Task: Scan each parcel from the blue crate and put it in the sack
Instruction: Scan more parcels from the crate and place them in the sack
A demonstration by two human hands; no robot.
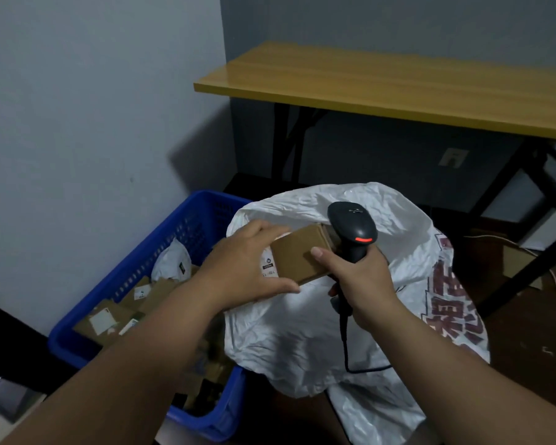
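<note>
My left hand point(247, 268) grips a small brown cardboard parcel point(294, 255) with a white label on its left end, held over the mouth of the white sack point(302, 332). My right hand point(360, 277) grips the handle of a black barcode scanner point(352, 224); its thumb rests on the parcel's near face. The scanner head sits just behind the parcel's right end, and a red light glows on it. The blue crate point(135, 268) stands at the left with several cardboard parcels and a white bag inside.
A yellow-topped table point(382, 81) on black legs stands behind the sack. The scanner's black cable point(345, 348) hangs down over the sack. Grey walls close in the left and back. Cardboard scraps and a cord lie on the dark floor at right.
</note>
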